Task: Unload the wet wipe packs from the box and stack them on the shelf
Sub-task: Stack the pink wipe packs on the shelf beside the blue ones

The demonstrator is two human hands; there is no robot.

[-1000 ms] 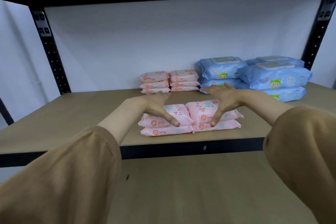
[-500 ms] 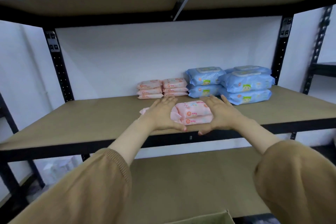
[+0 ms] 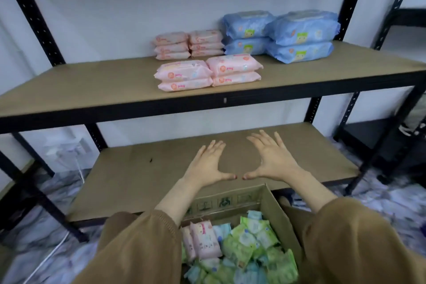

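Hands: left hand [image 3: 208,163] and right hand [image 3: 273,160] hover empty, palms down, fingers [image 3: 264,143] straight and spread apart, thumb tips nearly meeting, above the open box [image 3: 232,200]. Box holds pink, green and blue wet wipe packs [image 3: 244,244]. Four pink packs [image 3: 207,72] lie in two two-high stacks near the upper shelf [image 3: 92,85] front edge.

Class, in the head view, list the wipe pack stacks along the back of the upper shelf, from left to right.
First pink stack → second pink stack → left blue stack → right blue stack.
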